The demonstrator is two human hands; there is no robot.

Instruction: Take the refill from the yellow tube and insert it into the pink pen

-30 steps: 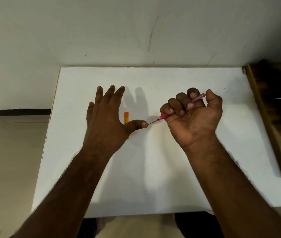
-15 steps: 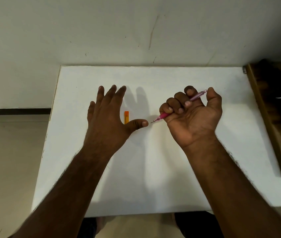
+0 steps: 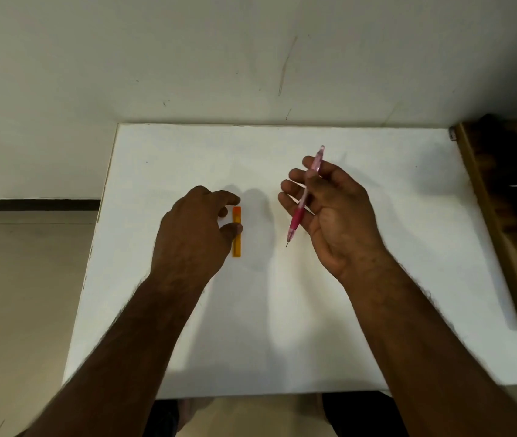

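- My left hand point(image 3: 197, 228) is over the white bench point(image 3: 282, 326), back of the hand up, fingers curled down toward the yellow tube point(image 3: 237, 239).
- Left thumb tip lies against the tube's left edge about halfway along it; the forefinger tip is just beside the tube's far end. I cannot tell whether the forefinger touches it, or whether the tube is truly pinched.
- The tube lies flat on the bench, long axis running away from me, with a darker orange cap at the far end. Near end sticks out below my thumb.
- My right hand point(image 3: 329, 209) is raised, palm turned toward me, fingers loosely bent.
- The pink pen point(image 3: 306, 195) lies across those right fingers, held by the thumb against them. It is nearly upright in the view, tilted a little: clear pale end up and away, past the fingertips; darker pink grip and thin tip pointing down toward the bench.
- The pen tip hangs free, well apart from the tube, with bare bench between them.
- No refill can be made out; too small to tell.
- Pale wall point(image 3: 250, 58) behind the bench; a dark wooden piece point(image 3: 496, 216) at the right edge.
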